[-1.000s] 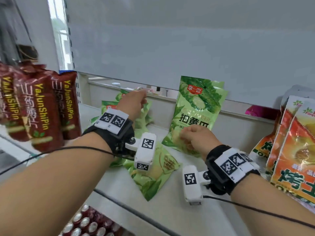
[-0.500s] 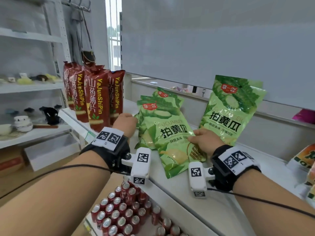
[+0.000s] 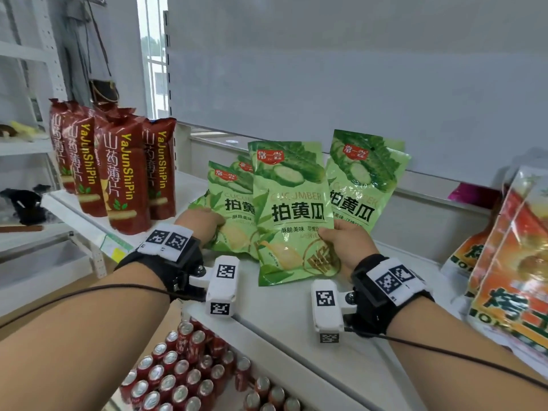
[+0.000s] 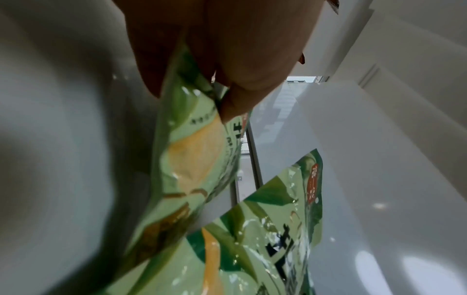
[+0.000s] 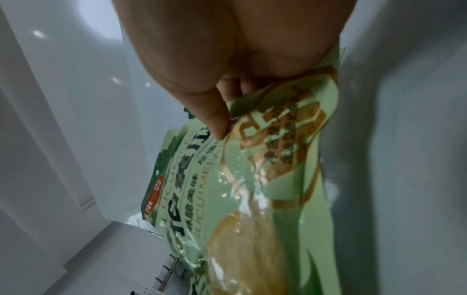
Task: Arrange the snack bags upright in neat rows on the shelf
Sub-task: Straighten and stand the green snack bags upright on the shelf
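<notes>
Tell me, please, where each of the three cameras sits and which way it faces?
Head: worn high, looks down at the shelf; both forearms, left hand, right hand show.
Left wrist: looks along the fingers pinching a green bag.
Right wrist: looks along the thumb on the front green bag.
Shared: the front green bag, head and right wrist.

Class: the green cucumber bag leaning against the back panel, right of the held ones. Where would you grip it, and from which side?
Probably pinch the leaning cucumber bag at its flat top seal, coming from above and in front. The back panel blocks its rear, and the held bag overlaps its lower left.
</notes>
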### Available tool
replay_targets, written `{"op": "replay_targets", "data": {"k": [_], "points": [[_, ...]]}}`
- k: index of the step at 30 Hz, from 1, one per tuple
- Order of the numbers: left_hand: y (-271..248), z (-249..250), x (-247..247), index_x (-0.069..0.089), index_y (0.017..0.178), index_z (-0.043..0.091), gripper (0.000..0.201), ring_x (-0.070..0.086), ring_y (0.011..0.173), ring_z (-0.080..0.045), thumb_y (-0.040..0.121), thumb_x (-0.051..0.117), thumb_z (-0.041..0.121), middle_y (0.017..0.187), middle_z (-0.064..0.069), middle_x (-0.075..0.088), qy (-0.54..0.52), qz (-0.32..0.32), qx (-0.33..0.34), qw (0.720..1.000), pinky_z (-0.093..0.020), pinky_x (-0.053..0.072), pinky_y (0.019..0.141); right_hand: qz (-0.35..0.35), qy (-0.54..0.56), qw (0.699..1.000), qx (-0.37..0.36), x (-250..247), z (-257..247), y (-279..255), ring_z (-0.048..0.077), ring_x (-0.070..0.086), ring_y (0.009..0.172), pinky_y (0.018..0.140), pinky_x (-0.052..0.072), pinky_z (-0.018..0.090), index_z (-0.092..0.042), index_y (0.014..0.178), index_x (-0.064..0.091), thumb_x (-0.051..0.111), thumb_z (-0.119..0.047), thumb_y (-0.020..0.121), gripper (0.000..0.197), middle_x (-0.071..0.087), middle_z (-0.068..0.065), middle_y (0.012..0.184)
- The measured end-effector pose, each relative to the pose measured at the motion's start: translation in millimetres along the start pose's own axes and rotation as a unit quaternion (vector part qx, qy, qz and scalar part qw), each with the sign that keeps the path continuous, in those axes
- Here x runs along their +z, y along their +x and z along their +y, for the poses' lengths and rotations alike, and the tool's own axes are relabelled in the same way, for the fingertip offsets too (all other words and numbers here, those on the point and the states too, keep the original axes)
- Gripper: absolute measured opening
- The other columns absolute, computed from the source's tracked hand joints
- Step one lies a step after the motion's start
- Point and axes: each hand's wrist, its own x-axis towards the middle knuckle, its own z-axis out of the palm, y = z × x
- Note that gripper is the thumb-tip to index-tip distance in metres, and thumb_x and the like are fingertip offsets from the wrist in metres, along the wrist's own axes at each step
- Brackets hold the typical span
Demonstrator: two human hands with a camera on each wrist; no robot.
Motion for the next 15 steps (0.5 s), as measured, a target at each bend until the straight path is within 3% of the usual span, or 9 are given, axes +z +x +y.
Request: {"op": "replay_targets", "data": {"k": [2, 4, 5, 7, 10, 11, 13, 15], "points": [[0, 1, 7, 0.053, 0.128, 0.002, 0.034, 0.055, 0.116, -0.033, 0.096, 0.048, 0.010, 0.133, -0.022, 0.054, -0.148, -0.017, -0.019, 0.989, -0.044, 0.041, 0.105, 0.013, 0.022, 1.000, -0.011, -6, 0, -3, 0.033, 0.069, 0.085, 0.085, 0.054, 0.052, -0.011, 0.082, 0.063, 0.060, -0.006, 0.089, 0.009, 0.073, 0.013, 0.084], [-1, 2, 16, 0.062, 0.101, 0.004, 0.013, 0.062, 0.093, -0.034, 0.089, 0.058, 0.006, 0.110, -0.027, 0.064, -0.229, -0.014, 0.006, 0.973, -0.049, 0.051, 0.091, 0.028, 0.046, 0.998, -0.020, -11, 0, -7, 0.034, 0.069, 0.089, 0.087, 0.053, 0.052, -0.002, 0.098, 0.062, 0.059, -0.006, 0.089, 0.010, 0.072, 0.018, 0.093], [-2, 5, 21, 0.063, 0.091, 0.007, 0.004, 0.063, 0.083, -0.033, 0.088, 0.060, 0.005, 0.098, -0.026, 0.066, -0.244, -0.020, 0.017, 0.969, -0.043, 0.055, 0.080, 0.034, 0.060, 0.997, -0.025, -15, 1, -8, 0.035, 0.069, 0.090, 0.087, 0.052, 0.053, 0.000, 0.100, 0.061, 0.059, -0.006, 0.090, 0.012, 0.071, 0.021, 0.096], [-1, 15, 34, 0.063, 0.078, 0.013, 0.011, 0.061, 0.068, -0.026, 0.086, 0.062, 0.006, 0.081, -0.017, 0.067, -0.239, -0.043, 0.050, 0.969, -0.029, 0.050, 0.061, 0.049, 0.080, 0.995, -0.033, -25, 4, -8, 0.034, 0.070, 0.086, 0.083, 0.055, 0.051, -0.005, 0.095, 0.063, 0.057, -0.005, 0.090, 0.008, 0.072, 0.018, 0.093], [-1, 31, 51, 0.062, 0.077, 0.013, 0.012, 0.063, 0.071, -0.027, 0.086, 0.063, 0.005, 0.082, -0.013, 0.068, -0.239, -0.093, 0.080, 0.963, -0.036, 0.053, 0.069, 0.063, 0.101, 0.992, -0.037, -38, 11, -9, 0.023, 0.072, 0.070, 0.058, 0.057, 0.035, -0.009, 0.097, 0.061, 0.055, -0.004, 0.091, 0.010, 0.075, 0.006, 0.079], [0, 37, 59, 0.060, 0.075, 0.013, 0.014, 0.062, 0.068, -0.026, 0.086, 0.063, 0.004, 0.078, -0.011, 0.067, -0.231, -0.110, 0.085, 0.963, -0.034, 0.052, 0.065, 0.068, 0.104, 0.992, -0.038, -43, 13, -10, 0.020, 0.072, 0.066, 0.053, 0.055, 0.031, -0.010, 0.097, 0.061, 0.055, -0.004, 0.091, 0.011, 0.075, 0.003, 0.077], [7, 45, 75, 0.057, 0.067, 0.015, 0.023, 0.057, 0.060, -0.022, 0.087, 0.062, 0.004, 0.065, -0.005, 0.062, -0.222, -0.141, 0.095, 0.960, -0.028, 0.044, 0.055, 0.074, 0.091, 0.992, -0.034, -52, 15, -11, 0.019, 0.072, 0.068, 0.054, 0.053, 0.029, -0.013, 0.097, 0.061, 0.055, -0.006, 0.090, 0.011, 0.075, 0.002, 0.079], [11, 55, 87, 0.057, 0.068, 0.016, 0.025, 0.055, 0.063, -0.023, 0.089, 0.058, 0.003, 0.068, -0.006, 0.060, -0.227, -0.173, 0.096, 0.954, -0.032, 0.044, 0.061, 0.084, 0.074, 0.993, -0.026, -58, 19, -11, 0.020, 0.072, 0.072, 0.059, 0.053, 0.030, -0.016, 0.096, 0.062, 0.056, -0.007, 0.090, 0.012, 0.075, 0.002, 0.082]]}}
